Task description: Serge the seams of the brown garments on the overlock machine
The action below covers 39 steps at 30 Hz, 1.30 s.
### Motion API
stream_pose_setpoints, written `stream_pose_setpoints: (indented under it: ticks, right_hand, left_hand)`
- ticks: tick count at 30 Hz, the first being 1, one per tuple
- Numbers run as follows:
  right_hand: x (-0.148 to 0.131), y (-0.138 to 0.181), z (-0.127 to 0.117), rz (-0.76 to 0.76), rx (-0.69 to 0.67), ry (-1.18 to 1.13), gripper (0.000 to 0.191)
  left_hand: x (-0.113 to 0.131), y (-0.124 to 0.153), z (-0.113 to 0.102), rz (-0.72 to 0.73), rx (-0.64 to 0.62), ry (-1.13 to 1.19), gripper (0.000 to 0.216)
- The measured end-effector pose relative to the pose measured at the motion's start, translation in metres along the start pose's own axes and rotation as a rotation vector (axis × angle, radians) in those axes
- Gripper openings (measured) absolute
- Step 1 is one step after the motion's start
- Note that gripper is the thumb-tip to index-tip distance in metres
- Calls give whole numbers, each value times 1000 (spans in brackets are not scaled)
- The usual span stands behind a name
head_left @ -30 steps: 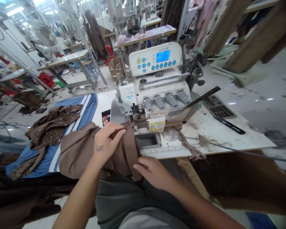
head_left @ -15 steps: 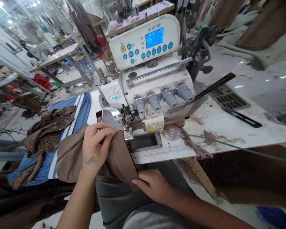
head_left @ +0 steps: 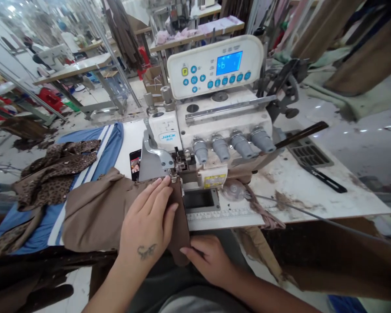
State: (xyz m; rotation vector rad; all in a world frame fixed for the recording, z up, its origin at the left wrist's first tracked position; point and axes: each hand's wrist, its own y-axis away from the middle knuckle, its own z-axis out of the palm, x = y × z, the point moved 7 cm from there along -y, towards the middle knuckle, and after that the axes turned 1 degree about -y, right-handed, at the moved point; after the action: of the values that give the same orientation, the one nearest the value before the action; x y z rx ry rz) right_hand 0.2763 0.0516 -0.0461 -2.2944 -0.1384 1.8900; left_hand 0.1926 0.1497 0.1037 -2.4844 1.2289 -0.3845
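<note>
Brown fabric (head_left: 94,213) lies on the table and runs under the presser foot of a white overlock sewing machine (head_left: 215,108). My left hand (head_left: 150,213) rests flat on this cloth, fingers stretched out, their tips close beside the presser foot (head_left: 173,176). At the front edge of the table, my right hand (head_left: 211,261) pinches the near edge of the same fabric between thumb and fingers. The cloth between both hands hangs over the table edge toward my lap.
A phone (head_left: 135,165) lies left of the machine. Leopard-print fabric (head_left: 52,174) and blue cloth with white stripes (head_left: 112,148) are at the left. A black slotted bar (head_left: 324,177) and fabric scraps lie on the right. Other sewing tables (head_left: 74,69) stand behind.
My left hand has gone from bent fingers on the cloth to lying flat, nearer the presser foot. My right hand still pinches the edge. The camera view has shifted slightly.
</note>
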Motion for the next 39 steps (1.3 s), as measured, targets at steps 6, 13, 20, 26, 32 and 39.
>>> stream_pose_setpoints:
  ticks: [6, 13, 20, 26, 32, 39]
  right_hand:
    - [-17, -6, -2, -66, 47, -24, 50]
    - [-41, -46, -22, -118, 104, -26, 48]
    - [-53, -78, -38, -180, 193, -16, 49]
    - [-45, -63, -30, -189, 169, -23, 50]
    - [-33, -52, -20, -200, 144, 75, 52]
    - [-41, -44, -13, -362, 154, 300, 59]
  left_hand:
    - [-14, -7, -1, -29, -24, 45, 28]
    - [-47, -50, 4, -139, -123, -35, 9]
    - [-92, -82, 6, -275, 10, -99, 9]
    - [-31, -15, -21, 103, 164, 22, 29]
    - [-23, -3, -5, 296, -12, 62, 59]
    - [-14, 103, 30, -71, 205, 642, 25]
